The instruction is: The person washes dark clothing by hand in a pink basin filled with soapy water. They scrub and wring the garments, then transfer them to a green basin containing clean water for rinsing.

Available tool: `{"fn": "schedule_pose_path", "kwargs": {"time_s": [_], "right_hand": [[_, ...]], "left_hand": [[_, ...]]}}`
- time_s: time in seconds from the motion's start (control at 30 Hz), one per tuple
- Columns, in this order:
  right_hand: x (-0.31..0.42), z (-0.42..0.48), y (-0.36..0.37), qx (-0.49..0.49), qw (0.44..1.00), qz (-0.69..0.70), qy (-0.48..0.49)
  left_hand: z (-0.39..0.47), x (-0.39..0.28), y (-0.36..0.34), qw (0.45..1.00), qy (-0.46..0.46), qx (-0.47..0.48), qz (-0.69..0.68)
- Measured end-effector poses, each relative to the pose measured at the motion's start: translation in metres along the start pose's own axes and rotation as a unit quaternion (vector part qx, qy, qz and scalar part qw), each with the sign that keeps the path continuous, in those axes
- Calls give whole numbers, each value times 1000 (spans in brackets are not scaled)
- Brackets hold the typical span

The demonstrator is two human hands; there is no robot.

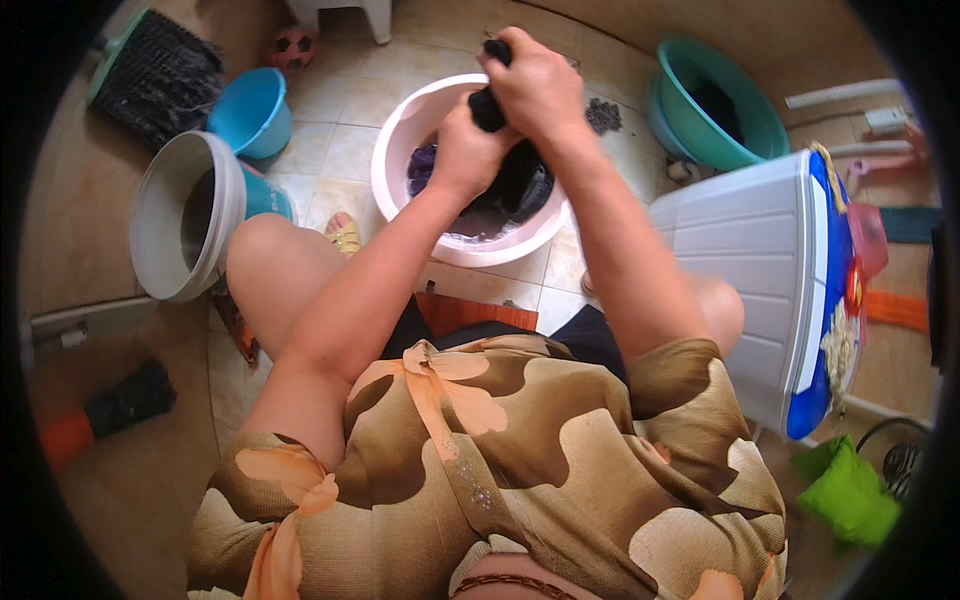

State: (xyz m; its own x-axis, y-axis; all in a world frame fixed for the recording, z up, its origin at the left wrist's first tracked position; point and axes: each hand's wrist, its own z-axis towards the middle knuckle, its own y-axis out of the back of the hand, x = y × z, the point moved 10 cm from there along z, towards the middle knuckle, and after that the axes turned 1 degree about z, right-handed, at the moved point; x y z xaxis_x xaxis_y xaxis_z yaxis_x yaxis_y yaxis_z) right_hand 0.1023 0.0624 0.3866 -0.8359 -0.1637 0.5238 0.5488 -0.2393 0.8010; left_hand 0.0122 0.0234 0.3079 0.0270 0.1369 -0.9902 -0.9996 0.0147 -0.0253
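Both my hands grip one bunched black cloth (487, 110) above a pale pink plastic basin (388, 161) on the tiled floor. My left hand (474, 150) is closed round its lower part. Higher and to the right, my right hand (536, 82) is closed round the upper part, with a dark end poking out past the thumb. Dark water with some suds lies in the basin. Another dark cloth (529, 180) hangs or lies at its right side, and a dark purple cloth (421, 169) is at its left. Whether the dark cloth joins the held one I cannot tell.
On the left stand a white bucket (142, 217), a blue bucket (281, 124) and a broom head (161, 79). Green basin (772, 142) with dark cloth stands at the upper right. A white and blue plastic appliance (735, 240) is beside my right leg. A ball (291, 49) lies near a white stool.
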Motion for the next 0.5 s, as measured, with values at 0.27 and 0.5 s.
{"fn": "schedule_pose_path", "kwargs": {"time_s": [0.27,0.5], "right_hand": [[25,6,22,346,622,698,74],[75,-12,19,414,327,845,84]], "left_hand": [[-35,-60,-54,753,228,348,-510],[-57,-85,-79,573,285,411,-649]]}}
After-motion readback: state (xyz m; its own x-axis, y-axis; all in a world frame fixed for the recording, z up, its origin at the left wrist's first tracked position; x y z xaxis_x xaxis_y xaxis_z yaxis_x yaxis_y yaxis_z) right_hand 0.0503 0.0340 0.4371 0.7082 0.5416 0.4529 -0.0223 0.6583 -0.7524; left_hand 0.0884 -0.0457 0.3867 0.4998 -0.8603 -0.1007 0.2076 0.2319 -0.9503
